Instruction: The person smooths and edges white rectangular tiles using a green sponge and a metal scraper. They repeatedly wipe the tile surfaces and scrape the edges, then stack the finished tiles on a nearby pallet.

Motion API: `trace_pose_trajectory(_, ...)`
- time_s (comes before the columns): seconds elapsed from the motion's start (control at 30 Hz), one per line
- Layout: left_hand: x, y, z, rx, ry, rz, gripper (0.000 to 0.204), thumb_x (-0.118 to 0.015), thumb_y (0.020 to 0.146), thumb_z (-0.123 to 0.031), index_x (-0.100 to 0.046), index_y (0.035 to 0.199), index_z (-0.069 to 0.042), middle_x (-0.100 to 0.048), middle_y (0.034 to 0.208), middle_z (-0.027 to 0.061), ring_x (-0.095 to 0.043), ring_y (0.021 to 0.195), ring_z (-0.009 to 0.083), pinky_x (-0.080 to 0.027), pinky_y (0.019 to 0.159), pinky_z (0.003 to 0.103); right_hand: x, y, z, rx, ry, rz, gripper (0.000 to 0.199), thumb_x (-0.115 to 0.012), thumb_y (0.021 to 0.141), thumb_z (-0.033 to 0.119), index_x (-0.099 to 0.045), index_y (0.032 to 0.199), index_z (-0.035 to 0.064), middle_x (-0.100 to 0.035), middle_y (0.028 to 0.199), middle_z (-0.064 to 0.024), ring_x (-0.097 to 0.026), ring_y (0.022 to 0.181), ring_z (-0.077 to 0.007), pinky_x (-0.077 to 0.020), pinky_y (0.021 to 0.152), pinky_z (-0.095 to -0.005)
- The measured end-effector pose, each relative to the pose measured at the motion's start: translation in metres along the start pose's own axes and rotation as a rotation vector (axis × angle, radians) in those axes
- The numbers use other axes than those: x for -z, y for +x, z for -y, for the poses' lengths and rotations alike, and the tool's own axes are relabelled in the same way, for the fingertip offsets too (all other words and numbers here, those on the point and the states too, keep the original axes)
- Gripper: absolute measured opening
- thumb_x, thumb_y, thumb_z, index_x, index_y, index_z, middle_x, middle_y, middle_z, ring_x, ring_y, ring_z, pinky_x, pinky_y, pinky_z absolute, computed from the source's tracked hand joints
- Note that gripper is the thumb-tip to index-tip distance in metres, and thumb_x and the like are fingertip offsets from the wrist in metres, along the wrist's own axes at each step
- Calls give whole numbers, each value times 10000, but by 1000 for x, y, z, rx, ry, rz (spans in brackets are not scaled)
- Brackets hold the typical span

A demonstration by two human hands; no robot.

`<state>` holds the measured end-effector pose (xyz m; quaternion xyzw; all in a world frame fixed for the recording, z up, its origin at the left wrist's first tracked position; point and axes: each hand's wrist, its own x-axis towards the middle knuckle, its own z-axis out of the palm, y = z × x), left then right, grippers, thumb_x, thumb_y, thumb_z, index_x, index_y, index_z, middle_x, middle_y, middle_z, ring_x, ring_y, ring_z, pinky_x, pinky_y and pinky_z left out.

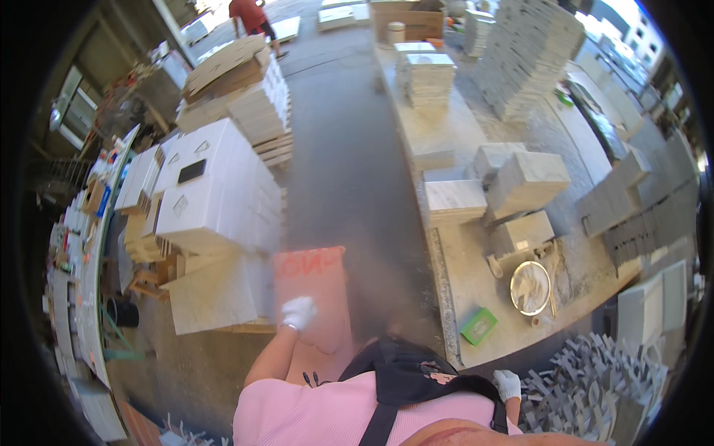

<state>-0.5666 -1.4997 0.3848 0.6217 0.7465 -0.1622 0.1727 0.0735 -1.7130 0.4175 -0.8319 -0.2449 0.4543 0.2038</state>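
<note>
My left hand (299, 313), in a white glove, hangs out in front of me with its fingers curled in, and nothing shows in it. Behind it in the picture is a flat, pinkish-red board or slab (311, 286) with red lettering along its far edge. I cannot tell whether the hand touches it. My right hand (508, 385), also gloved in white, is low at my side, close to a heap of thin grey strips (587, 394). Its fingers are too small and partly turned away to read.
At left stand stacked white boxes (223, 201) with a dark phone (192, 172) on top. The right-hand worktable (476, 286) bears pale stone blocks (528, 178), a round bowl (530, 288) and a green box (478, 325). Grey floor (335, 149) runs between. A person in red (249, 16) is far off.
</note>
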Motion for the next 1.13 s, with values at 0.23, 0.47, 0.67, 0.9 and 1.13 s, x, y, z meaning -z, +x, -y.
trace_pose_trajectory(0.23,81,8,-14,72,-445,-617,214,-747,842,-326,-751,851,-112,-760,828,110,-725,744,293,-566,720,441,-1,16,-46,65,-96,-86,438,-686,888,414,-785,1073,29,-774,887,-156,-729,753,-261,-566,733,-379)
trace_pose_trajectory(0.47,205,11,-96,-147,-676,-751,201,-772,859,-272,-734,879,-76,-744,836,101,-711,774,248,-550,735,414,-19,-20,-75,70,132,-332,417,-691,907,413,-787,1079,45,-768,893,-156,-714,738,-262,-555,724,-385)
trace_pose_trajectory(0.67,298,43,-200,-541,-675,-819,191,-770,863,-276,-738,884,-89,-741,845,80,-708,776,254,-551,760,398,-17,-84,-44,-48,551,-652,285,-712,946,277,-781,1047,19,-705,779,-25,-598,633,-91,-468,589,-283)
trace_pose_trajectory(0.9,367,118,-275,-813,-761,-718,144,-798,838,-205,-743,880,-78,-735,837,70,-694,729,205,-555,735,344,-40,-112,86,-4,783,-894,240,-673,1014,245,-767,1119,50,-690,845,28,-573,677,-24,-410,572,-201)
trace_pose_trajectory(1.13,391,161,-277,-863,-790,-678,165,-822,827,-182,-754,938,-80,-742,861,72,-706,753,191,-564,744,333,-65,-113,232,133,638,-809,281,-680,1023,275,-760,1175,53,-747,954,-8,-680,817,-85,-480,661,-226)
